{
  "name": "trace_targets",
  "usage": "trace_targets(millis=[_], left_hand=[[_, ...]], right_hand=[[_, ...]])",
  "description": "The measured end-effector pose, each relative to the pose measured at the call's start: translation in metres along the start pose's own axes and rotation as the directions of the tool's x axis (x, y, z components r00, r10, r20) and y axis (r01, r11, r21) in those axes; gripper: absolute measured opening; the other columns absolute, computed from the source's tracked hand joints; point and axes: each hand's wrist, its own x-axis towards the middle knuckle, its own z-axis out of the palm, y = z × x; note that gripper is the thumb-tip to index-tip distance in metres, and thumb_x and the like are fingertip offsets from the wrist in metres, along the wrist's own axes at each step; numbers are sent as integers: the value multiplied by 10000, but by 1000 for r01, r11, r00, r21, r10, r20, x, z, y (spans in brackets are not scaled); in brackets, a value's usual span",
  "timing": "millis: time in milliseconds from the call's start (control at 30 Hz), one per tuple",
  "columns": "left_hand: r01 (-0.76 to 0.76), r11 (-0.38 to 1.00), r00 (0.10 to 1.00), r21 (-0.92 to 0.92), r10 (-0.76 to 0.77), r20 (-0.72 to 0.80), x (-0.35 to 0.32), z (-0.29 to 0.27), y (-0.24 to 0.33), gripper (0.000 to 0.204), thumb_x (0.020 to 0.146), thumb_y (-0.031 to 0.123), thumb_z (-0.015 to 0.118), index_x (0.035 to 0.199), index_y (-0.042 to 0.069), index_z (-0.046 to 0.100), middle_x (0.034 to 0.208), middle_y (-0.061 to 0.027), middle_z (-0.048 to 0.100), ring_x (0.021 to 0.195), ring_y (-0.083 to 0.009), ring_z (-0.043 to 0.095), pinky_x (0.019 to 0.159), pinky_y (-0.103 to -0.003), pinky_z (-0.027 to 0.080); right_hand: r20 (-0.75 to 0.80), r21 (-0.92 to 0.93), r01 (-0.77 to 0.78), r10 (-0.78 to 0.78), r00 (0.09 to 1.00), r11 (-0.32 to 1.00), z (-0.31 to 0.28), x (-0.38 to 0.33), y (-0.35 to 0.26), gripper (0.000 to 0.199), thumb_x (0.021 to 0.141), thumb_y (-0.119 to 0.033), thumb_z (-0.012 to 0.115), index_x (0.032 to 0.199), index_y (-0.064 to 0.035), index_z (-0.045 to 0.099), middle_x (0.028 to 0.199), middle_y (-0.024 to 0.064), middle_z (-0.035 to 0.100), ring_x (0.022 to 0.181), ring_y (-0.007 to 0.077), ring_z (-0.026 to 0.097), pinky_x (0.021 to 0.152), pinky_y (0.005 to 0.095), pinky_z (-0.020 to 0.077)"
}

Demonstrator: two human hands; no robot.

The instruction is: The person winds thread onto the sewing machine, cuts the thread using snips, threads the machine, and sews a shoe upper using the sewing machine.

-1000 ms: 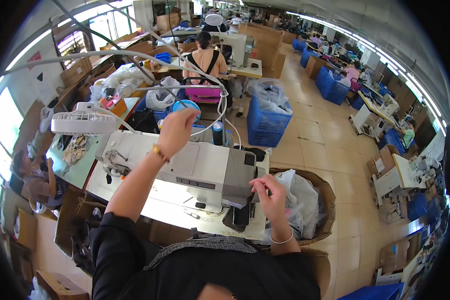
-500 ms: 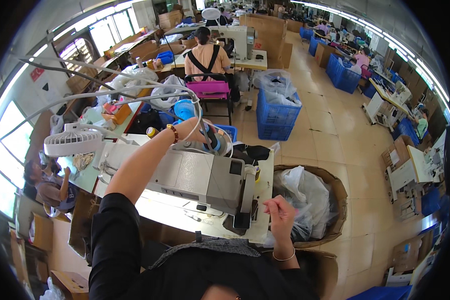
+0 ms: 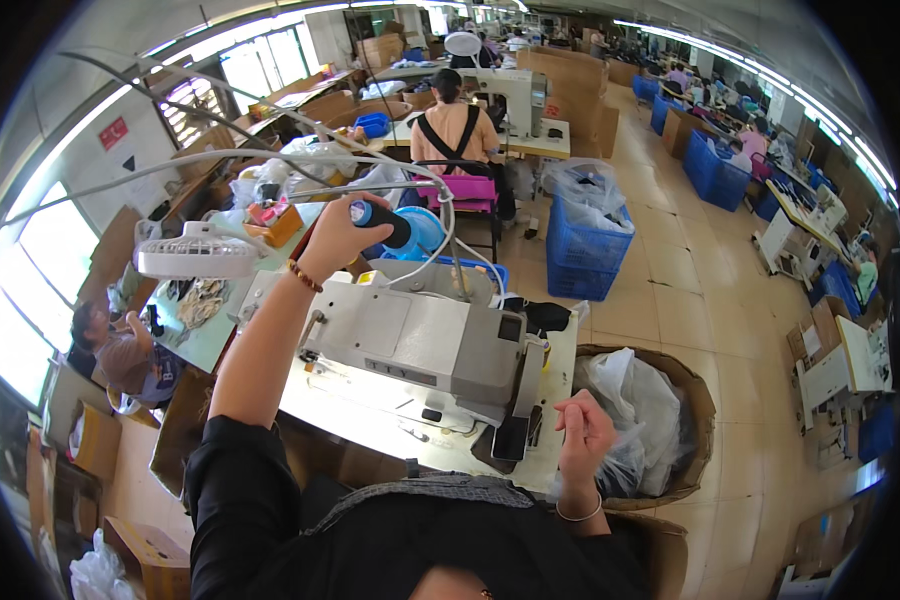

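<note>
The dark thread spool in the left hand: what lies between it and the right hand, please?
In the head view, mainly the grey sewing machine lies between the thread spool and the right hand.

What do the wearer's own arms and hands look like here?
Both the left hand and right hand are ungloved. Black sleeves cover the upper arms. A dark beaded bracelet circles the left wrist, a thin pale bangle the right.
</note>
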Motion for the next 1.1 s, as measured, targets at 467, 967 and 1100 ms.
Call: trace_targets(millis=[467,967,1100], left_hand=[[110,922,994,-370,-102,39,-187,-70,48,321,765,36,700,1036,16,530,1068,-183,666,994,-199,646,853,-292,518],[95,444,993,-891,-108,52,-291,-78,2,414,787,186,720,1089,20,491,1121,-275,617,1061,-307,618,940,-365,467],[139,424,990,-895,-27,141,-306,-75,-6,452,757,186,759,1076,7,494,1101,-253,627,1100,-328,599,961,-399,451]], right_hand=[[486,70,599,-552,678,798,121,12,-47,501,688,-77,721,1158,14,575,1168,175,585,1049,322,581,890,409,473],[674,204,677,-603,427,707,217,37,-35,33,806,-43,627,787,-67,639,707,65,585,725,250,582,898,449,423],[715,95,569,-454,532,817,215,32,-36,35,812,-43,609,782,-59,620,703,91,587,695,279,587,637,393,453]])
